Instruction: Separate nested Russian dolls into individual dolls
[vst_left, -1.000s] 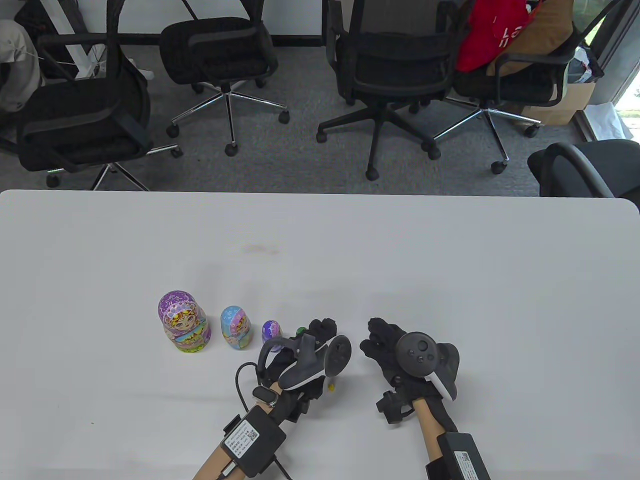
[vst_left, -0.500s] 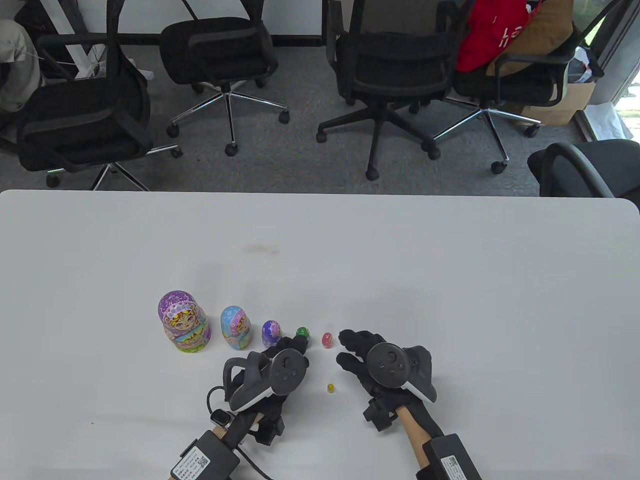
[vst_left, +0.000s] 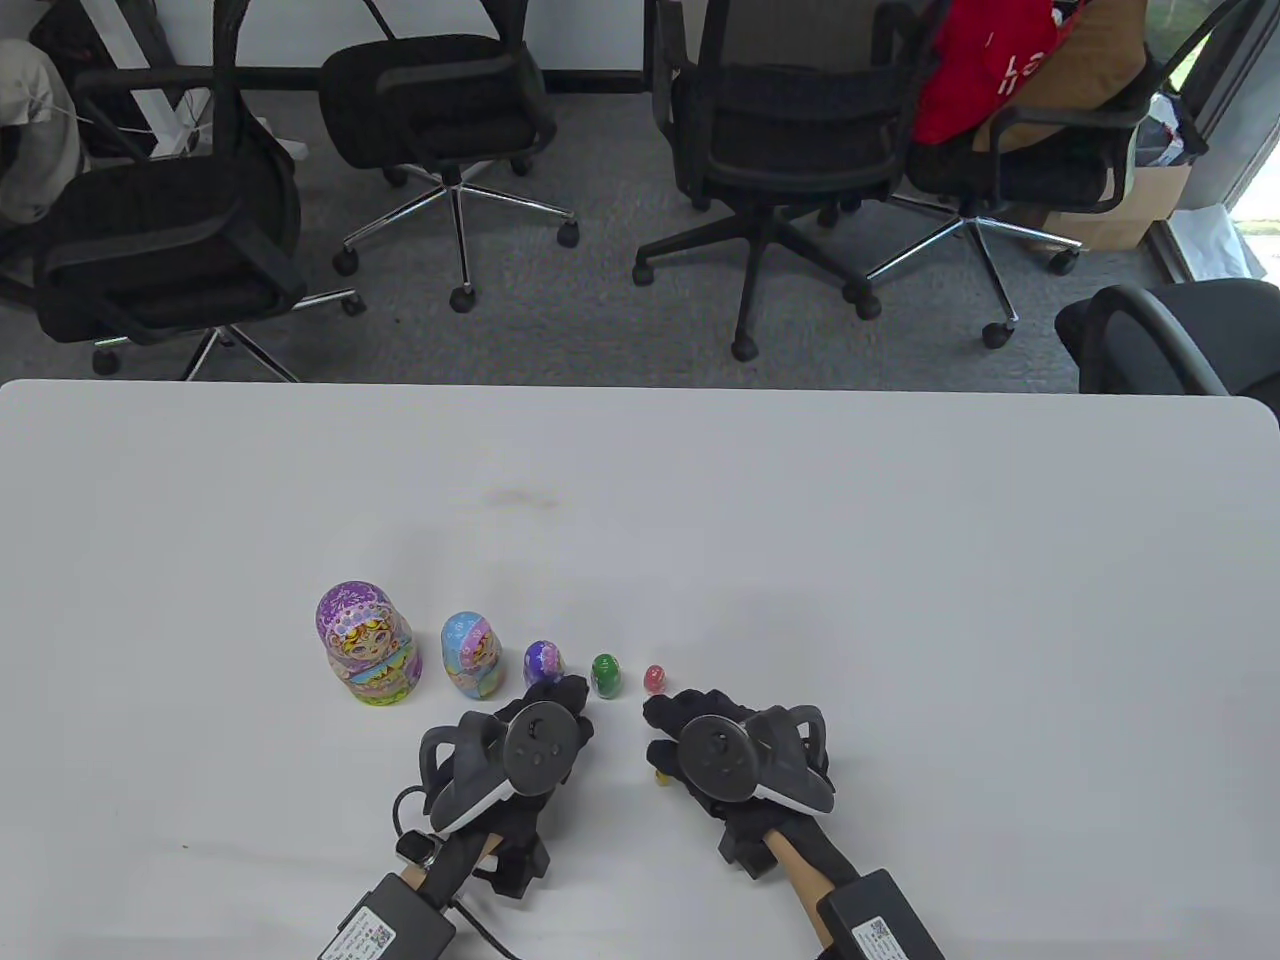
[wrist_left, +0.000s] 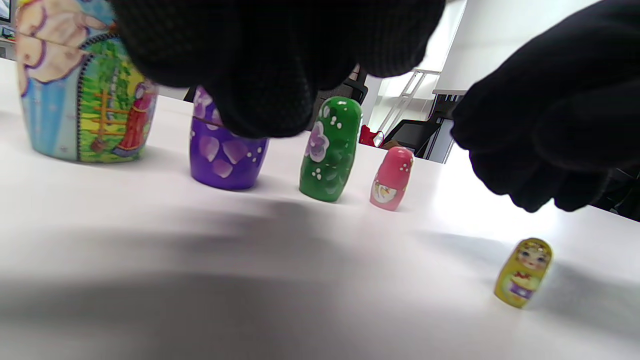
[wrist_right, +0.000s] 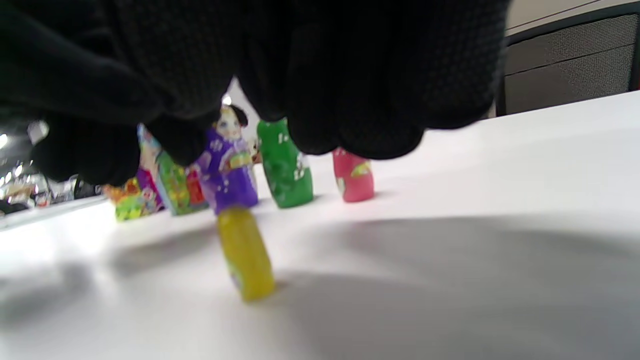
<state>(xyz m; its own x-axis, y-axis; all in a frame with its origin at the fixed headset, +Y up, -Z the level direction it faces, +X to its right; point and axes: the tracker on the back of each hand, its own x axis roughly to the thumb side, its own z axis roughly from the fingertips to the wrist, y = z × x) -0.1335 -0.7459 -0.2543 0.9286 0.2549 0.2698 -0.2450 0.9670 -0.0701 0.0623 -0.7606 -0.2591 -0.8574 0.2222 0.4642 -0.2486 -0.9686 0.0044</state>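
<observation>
Six dolls upright on the white table (vst_left: 900, 520), five in a row shrinking toward 3 o'clock, largest doll (vst_left: 366, 645), blue doll (vst_left: 473, 654), purple doll (vst_left: 542, 663), green doll (vst_left: 605, 675), red doll (vst_left: 655, 680), tiny yellow doll (wrist_left: 523, 272) apart at 6 o'clock of red, left hand (vst_left: 535, 740) fingers loosely curled, empty, right hand (vst_left: 725, 755) above the yellow doll, fingers curled, not touching it.

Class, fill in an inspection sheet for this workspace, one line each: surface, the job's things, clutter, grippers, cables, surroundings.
Surface: white table, faint brown smudge.
Job's things: five dolls upright in a row, largest to smallest: large purple doll, blue doll, small purple doll, green doll, pink doll; tiny yellow doll stands apart, nearer the person.
Clutter: nothing seen.
Grippers: left hand empty; right hand above the yellow doll, contact unclear.
Cables: black cable at left wrist.
Surroundings: office chairs, red bag, cardboard box.
</observation>
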